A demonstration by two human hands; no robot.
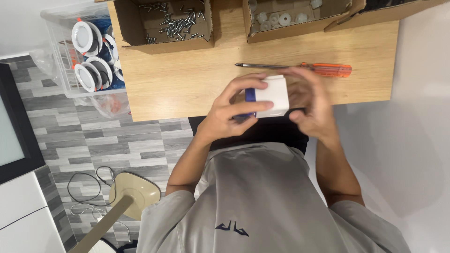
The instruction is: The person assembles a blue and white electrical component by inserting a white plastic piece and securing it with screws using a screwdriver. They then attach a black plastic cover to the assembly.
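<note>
You sit at a light wooden table [187,84] over grey wood-pattern flooring [108,140], beside a white wall [417,117]. Between your hands, just above the table's near edge, is a small white cardboard box with a blue end [269,96]. Your left hand [232,112] grips its blue end, fingers curled over it; your right hand [311,105] cups the opposite side. An orange-handled screwdriver [300,68] lies just beyond.

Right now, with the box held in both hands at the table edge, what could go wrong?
1. The box is held in the left hand and right hand past the table edge; a slip likely drops it to the lap or floor.
2. The screwdriver lies just beyond the hands; a knuckle could nudge it rolling.
3. The carton of screws stands open; a bump could spill it.
</note>
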